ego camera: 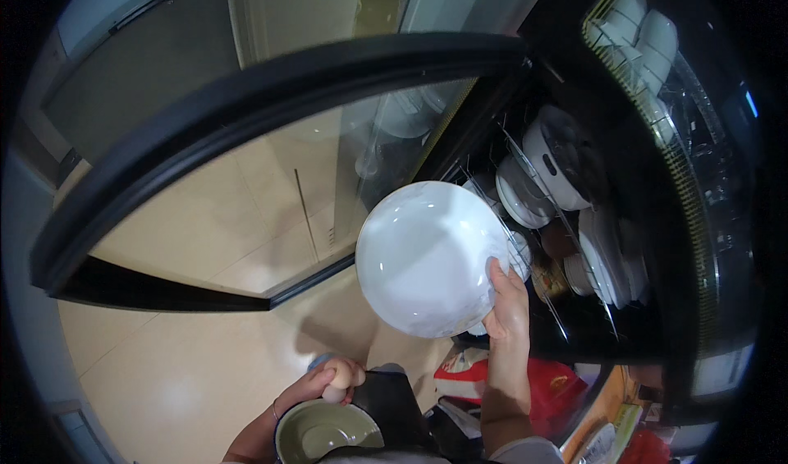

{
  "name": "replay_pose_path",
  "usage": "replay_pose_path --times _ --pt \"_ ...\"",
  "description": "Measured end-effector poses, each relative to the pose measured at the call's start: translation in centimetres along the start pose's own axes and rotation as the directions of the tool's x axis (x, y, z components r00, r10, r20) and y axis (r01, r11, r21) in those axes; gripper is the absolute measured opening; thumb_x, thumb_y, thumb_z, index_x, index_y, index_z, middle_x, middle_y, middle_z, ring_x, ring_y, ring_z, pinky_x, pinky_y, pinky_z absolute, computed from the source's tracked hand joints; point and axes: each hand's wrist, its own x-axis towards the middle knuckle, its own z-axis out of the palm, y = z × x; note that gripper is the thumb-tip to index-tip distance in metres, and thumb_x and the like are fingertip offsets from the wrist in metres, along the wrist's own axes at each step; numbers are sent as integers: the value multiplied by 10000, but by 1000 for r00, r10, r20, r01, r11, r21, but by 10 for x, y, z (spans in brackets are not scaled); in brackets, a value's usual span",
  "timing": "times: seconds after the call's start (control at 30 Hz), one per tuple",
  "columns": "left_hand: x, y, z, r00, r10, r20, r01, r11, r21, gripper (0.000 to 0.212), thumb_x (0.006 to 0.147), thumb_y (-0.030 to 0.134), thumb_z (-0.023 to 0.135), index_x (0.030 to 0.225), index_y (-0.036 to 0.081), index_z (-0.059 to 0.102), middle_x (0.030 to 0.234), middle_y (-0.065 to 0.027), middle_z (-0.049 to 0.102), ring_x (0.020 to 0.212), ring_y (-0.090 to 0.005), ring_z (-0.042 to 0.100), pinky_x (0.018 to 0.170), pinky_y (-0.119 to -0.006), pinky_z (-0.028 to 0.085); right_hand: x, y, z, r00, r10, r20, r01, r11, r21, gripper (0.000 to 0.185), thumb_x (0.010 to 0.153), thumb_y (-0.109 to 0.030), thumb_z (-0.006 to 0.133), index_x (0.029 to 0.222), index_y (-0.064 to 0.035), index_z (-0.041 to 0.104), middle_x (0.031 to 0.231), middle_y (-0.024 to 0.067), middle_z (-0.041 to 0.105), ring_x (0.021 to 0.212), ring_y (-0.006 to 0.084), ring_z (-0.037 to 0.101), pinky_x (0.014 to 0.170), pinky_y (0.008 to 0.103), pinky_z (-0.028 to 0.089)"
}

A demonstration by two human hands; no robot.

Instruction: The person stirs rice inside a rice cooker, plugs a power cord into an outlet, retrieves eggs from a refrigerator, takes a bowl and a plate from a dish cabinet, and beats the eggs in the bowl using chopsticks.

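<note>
My right hand (510, 301) grips the rim of a white ceramic plate or shallow bowl (431, 258), thumb on its inner face, in front of the open dish cabinet. My left hand (314, 383), low and left of it, holds several eggs (341, 375) clustered in the fingers. A green-lined bowl (329, 430) sits just below the left hand, close to my body; what supports it is hidden.
An open glass door with a black frame (271, 104) spans the left. Wire racks (554, 218) at right hold a white perforated basket (554, 162), bowls and plates. Below are red bags (554, 396) and a wooden surface (600, 418) with packages.
</note>
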Motion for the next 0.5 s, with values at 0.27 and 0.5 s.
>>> replay_pose_path --times 0.27,0.5 --pt "-78 59 66 985 156 70 -154 987 -38 559 788 556 491 985 34 463 1000 -124 482 610 -167 553 534 -271 459 -80 -89 68 995 46 86 -5 908 -420 385 859 -88 481 1226 -2 407 1097 107 524 965 167 516 840 282 416" --pt "-195 119 150 898 317 -305 -335 942 -8 619 723 624 527 946 51 451 740 -101 515 592 -169 534 533 -278 450 -109 -140 223 658 181 731 517 598 -613 630 806 -60 513 1362 -74 216 1385 164 240 1271 231 242 1028 301 159"
